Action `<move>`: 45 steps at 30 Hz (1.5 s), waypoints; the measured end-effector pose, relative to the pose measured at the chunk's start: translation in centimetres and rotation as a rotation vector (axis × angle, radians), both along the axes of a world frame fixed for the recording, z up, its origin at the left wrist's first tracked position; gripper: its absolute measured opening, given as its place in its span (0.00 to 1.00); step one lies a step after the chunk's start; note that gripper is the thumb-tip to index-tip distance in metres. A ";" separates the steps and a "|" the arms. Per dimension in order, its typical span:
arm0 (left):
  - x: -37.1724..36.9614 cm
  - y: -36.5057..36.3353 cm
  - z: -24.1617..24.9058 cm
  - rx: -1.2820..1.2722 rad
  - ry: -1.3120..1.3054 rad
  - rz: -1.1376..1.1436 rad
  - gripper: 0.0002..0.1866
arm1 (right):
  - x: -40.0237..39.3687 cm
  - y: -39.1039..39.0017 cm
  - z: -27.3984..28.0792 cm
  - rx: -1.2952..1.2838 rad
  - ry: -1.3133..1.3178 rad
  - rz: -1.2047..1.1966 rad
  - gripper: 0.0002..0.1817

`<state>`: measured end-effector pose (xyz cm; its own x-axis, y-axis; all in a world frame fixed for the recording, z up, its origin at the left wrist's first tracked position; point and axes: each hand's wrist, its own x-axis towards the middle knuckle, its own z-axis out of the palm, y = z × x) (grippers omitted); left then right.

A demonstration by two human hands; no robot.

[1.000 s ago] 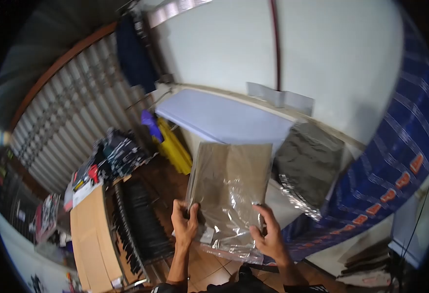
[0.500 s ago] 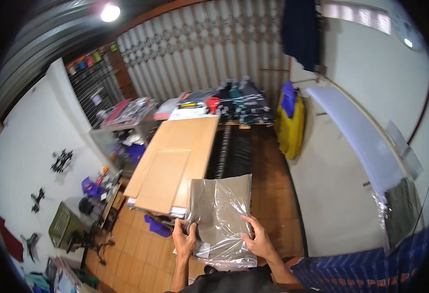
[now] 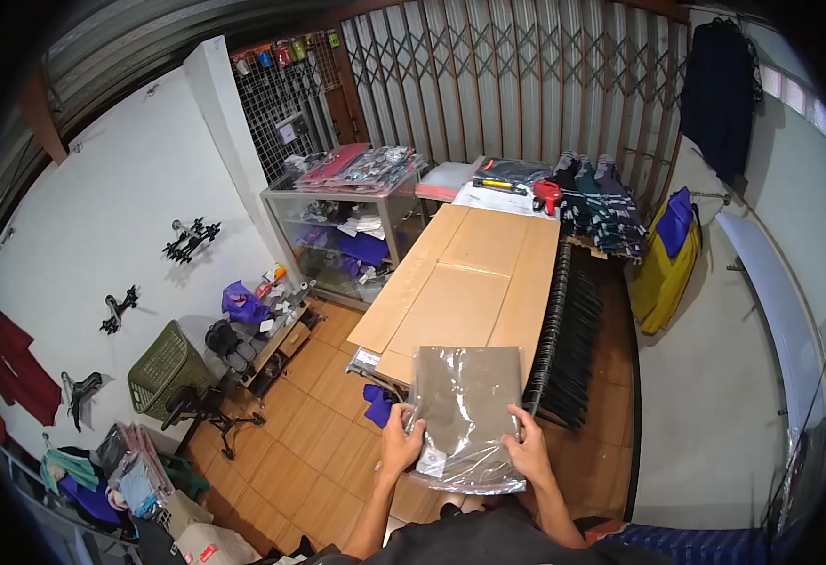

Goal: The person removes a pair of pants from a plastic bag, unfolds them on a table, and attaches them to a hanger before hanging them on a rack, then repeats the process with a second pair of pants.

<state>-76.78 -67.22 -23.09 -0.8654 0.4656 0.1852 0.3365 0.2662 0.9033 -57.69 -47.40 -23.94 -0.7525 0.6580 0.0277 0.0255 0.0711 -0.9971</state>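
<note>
A clear plastic bag with a folded olive-brown garment (image 3: 467,400) inside is held up in front of my body. My left hand (image 3: 401,443) grips its left edge, thumb on the front. On the opposite edge, my right hand (image 3: 529,450) pinches the plastic low down. A small white label shows at the lower left of the package, and the loose plastic at its bottom is wrinkled. Just beyond the package lies the near end of a table covered with brown cardboard (image 3: 460,292).
A red tape dispenser (image 3: 546,196) and stacked garments (image 3: 601,202) lie at the table's far end. Black hangers (image 3: 563,339) hang along its right side. Left stand a glass cabinet (image 3: 337,198) with packaged clothes, a green basket (image 3: 168,372) and a black stool (image 3: 220,414).
My view has swung to the left, so the table and cabinet appear further right. The package stays between both hands and now looks flatter and straighter.
</note>
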 end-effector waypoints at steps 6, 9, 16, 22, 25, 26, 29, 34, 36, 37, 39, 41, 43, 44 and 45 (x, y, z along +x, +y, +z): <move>-4.5 1.0 0.2 -0.045 -0.021 -0.123 0.21 | -4.6 1.7 -0.8 0.074 -0.006 -0.056 0.34; -8.2 1.9 -1.3 -0.048 -0.065 -0.163 0.21 | -7.7 3.1 -2.9 0.060 0.040 -0.084 0.34; -17.3 6.1 -1.1 -0.171 -0.057 -0.140 0.22 | -15.4 6.2 -5.6 0.183 0.006 -0.200 0.32; -25.4 11.4 -3.7 -0.198 0.079 -0.161 0.23 | -21.3 8.3 -3.3 0.242 -0.135 -0.325 0.29; -28.5 14.4 -4.1 -0.225 0.069 -0.184 0.23 | -24.0 9.9 -3.7 0.322 -0.210 -0.393 0.28; -29.4 15.4 -4.3 -0.218 0.080 -0.188 0.23 | -24.8 10.4 -3.9 0.323 -0.214 -0.407 0.28; -31.2 17.6 -4.5 -0.215 0.092 -0.199 0.22 | -26.7 11.9 -3.7 0.325 -0.231 -0.444 0.29; -33.5 20.8 -5.2 -0.187 0.115 -0.216 0.22 | -28.7 14.3 -3.8 0.376 -0.256 -0.461 0.29; -34.2 21.7 -5.2 -0.225 0.080 -0.230 0.22 | -29.1 14.9 -3.4 0.393 -0.260 -0.456 0.29; -34.6 22.0 -5.6 -0.210 0.089 -0.233 0.22 | -29.4 15.2 -3.5 0.394 -0.273 -0.463 0.30; -35.2 22.7 -6.0 -0.177 0.110 -0.239 0.23 | -30.1 15.9 -3.9 0.397 -0.297 -0.476 0.30; -35.4 23.2 -5.9 -0.170 0.114 -0.245 0.24 | -30.5 16.3 -3.8 0.372 -0.305 -0.475 0.30; -35.7 23.7 -5.8 -0.127 0.161 -0.236 0.24 | -31.0 16.7 -3.7 0.384 -0.322 -0.478 0.30; -36.0 23.8 -5.8 -0.165 0.139 -0.240 0.24 | -31.1 16.8 -3.6 0.384 -0.355 -0.466 0.31; -36.1 23.9 -5.8 -0.160 0.148 -0.247 0.24 | -31.1 16.9 -3.4 0.376 -0.361 -0.471 0.33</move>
<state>-112.87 -43.31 -28.92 -0.6923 0.6911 0.2076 0.5327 0.2954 0.7931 -88.78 -30.54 -27.32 -0.3946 0.9110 0.1197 0.4632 0.3097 -0.8304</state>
